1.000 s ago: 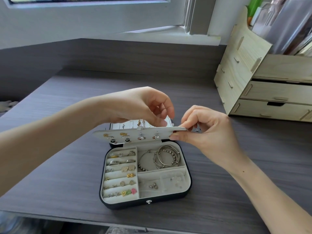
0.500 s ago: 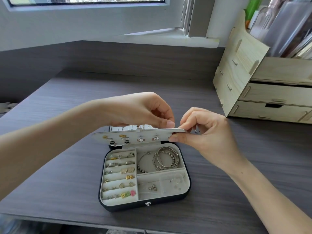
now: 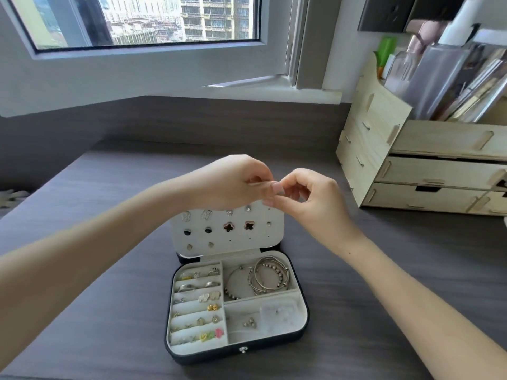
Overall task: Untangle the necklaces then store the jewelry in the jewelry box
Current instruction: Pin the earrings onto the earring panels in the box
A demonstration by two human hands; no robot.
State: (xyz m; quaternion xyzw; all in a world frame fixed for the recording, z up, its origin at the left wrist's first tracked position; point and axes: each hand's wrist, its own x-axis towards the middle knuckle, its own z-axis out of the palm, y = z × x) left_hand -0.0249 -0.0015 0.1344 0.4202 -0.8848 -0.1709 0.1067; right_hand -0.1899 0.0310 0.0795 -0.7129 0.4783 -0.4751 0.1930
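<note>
Jewelry box (image 3: 238, 349), dark shell w/ pale lining, lies open on the desk. Its earring panel (image 3: 227, 234) stands nearly upright at the box's back edge, w/ studs pinned in rows. In the box's left side, narrow rows (image 3: 197, 297) hold rings & small earrings. The back-right compartment holds silver bangles (image 3: 263, 275). The front-right one holds a clear bag (image 3: 277, 314) & a few tiny studs beside it.

Both hands hover above the panel's top edge, over the back of the box. L hand (image 3: 230, 182) comes in from the box's left, palm down, fingers curled, thumb & forefinger pinched. R hand (image 3: 310, 198) comes from the box's right, fingers also curled, thumb & forefinger tips meeting the L hand's tips. Whether anything is between the fingertips: too small, can't tell. Both forearms are bare & reach in over the desk either side of the box.

The grey wood-grain desk (image 3: 109, 215) runs to a grey wall behind the box. A pale wooden drawer organiser (image 3: 411, 171) sits well to the box's right, w/ bottles & clear holders on top. Window (image 3: 153, 20) above & behind the box, tower blocks outside.
</note>
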